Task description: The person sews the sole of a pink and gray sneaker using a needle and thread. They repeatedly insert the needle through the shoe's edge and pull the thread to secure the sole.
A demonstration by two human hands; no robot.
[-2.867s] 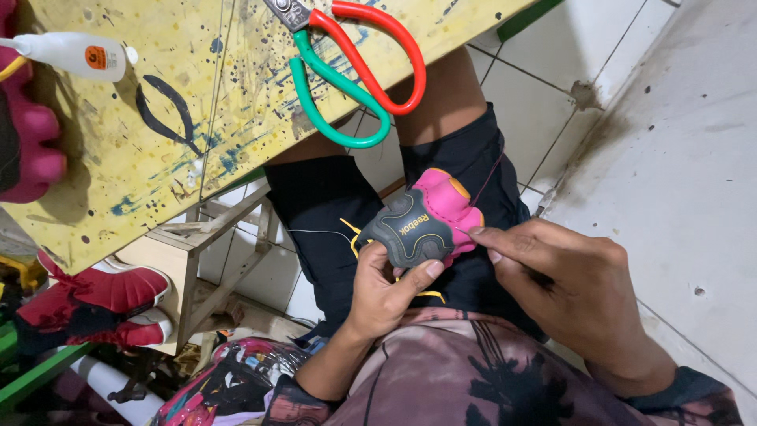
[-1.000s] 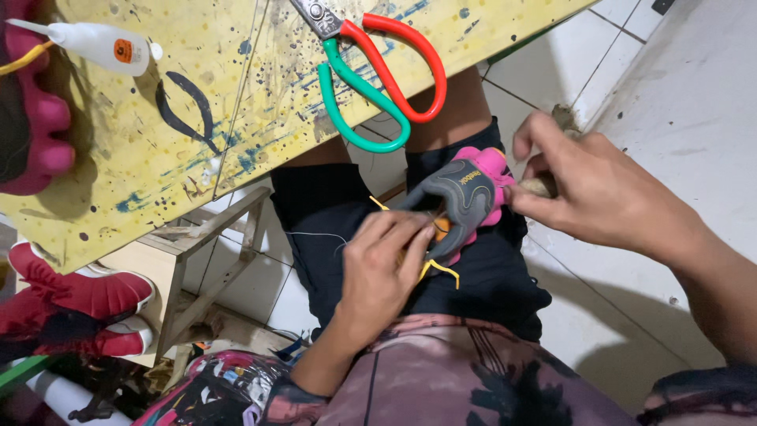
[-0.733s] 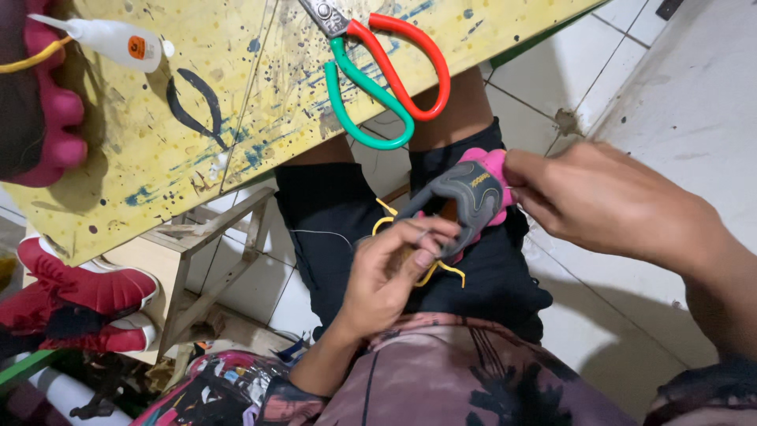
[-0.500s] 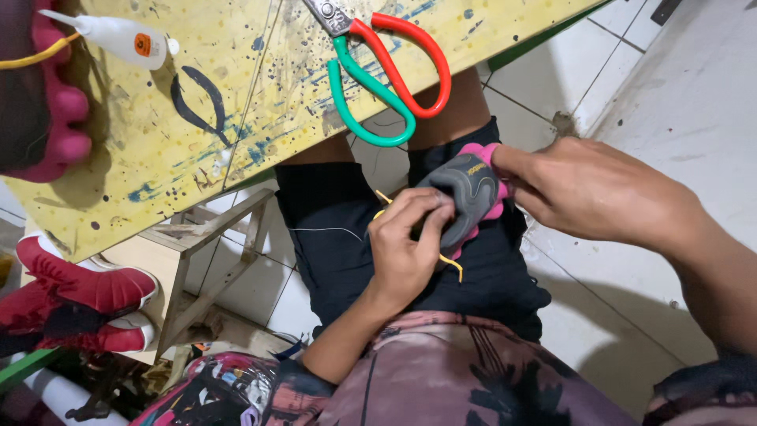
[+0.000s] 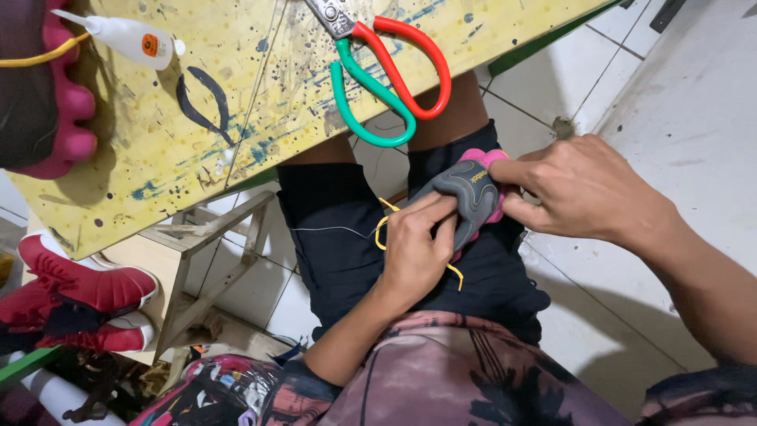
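On my lap lies a small grey shoe with a pink sole (image 5: 471, 192) and a yellow lace (image 5: 382, 229). My left hand (image 5: 418, 251) wraps around its near side, fingers closed on the grey upper. My right hand (image 5: 579, 188) pinches the far end of the shoe with fingertips at the pink edge. A thin white thread (image 5: 331, 230) runs across my black shorts to the left of the hands. The inside of the shoe is hidden by both hands.
A paint-spattered yellow table (image 5: 236, 118) lies above my knees, bearing red-and-green scissors (image 5: 386, 71), a white glue bottle (image 5: 130, 39), a black curved strip (image 5: 201, 99) and a pink-soled shoe (image 5: 47, 102). Red shoes (image 5: 79, 296) sit on the floor at left.
My right hand pulled out to the right, then came back to the shoe. My left hand slid from under the shoe onto its side, closing over it.
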